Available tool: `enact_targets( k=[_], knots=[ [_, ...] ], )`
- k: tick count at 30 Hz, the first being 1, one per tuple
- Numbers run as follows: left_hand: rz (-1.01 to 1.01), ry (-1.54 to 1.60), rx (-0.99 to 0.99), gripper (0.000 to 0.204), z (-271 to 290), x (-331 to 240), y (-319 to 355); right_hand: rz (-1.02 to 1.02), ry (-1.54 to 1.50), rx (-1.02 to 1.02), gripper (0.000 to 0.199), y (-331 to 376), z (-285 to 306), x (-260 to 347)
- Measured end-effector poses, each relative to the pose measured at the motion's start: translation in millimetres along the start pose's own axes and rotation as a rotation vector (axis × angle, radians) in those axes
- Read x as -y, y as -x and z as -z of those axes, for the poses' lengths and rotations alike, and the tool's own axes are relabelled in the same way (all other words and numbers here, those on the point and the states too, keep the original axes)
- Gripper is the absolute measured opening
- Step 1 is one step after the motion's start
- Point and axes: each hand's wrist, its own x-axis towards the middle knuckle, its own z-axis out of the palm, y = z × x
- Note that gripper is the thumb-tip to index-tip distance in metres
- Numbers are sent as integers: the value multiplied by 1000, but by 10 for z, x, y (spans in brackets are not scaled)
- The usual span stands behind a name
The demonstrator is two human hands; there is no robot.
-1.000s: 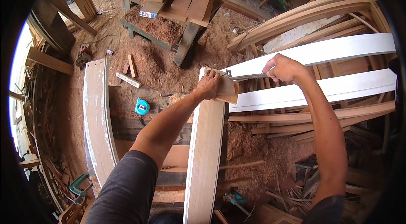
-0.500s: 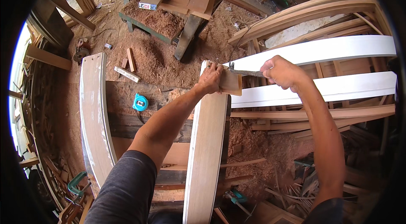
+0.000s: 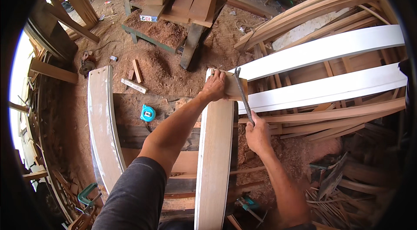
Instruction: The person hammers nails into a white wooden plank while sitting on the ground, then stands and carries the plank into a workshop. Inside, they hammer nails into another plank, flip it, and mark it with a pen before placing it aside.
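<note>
Flat tan wood block [image 3: 232, 89] is being steadied by L hand [image 3: 213, 86], fingers' grip unclear, atop long pale wood plank [image 3: 213, 152]; dark hooked metal bar [image 3: 244, 97] is being gripped in R hand [image 3: 258, 134], L fingers best being kept clear.

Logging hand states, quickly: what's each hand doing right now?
Left hand: holding the wooden block at the board's far end.
Right hand: closed around the dark metal bar.
</note>
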Motion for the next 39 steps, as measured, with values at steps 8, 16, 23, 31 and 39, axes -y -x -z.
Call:
enact_targets(
  k=[8,16,23,31,39],
  knots=[
    [-22,-25,-19,112,-32,-13,10,-27,-32,10,50,187,-146,-125],
    [-59,-27,-28,109,-15,7,91,-33,39,-47,53,247,-363,233],
    [-38,16,20,108,-5,18,70,28,-103,-209,51,374,-848,-152],
    [-19,-29,107,86,154,-125,-76,38,-169,-273,50,374,-1071,-237],
    [-48,277,-218,50,-135,-324,-713,97,-129,-312,51,379,-1125,-285]
  ],
)
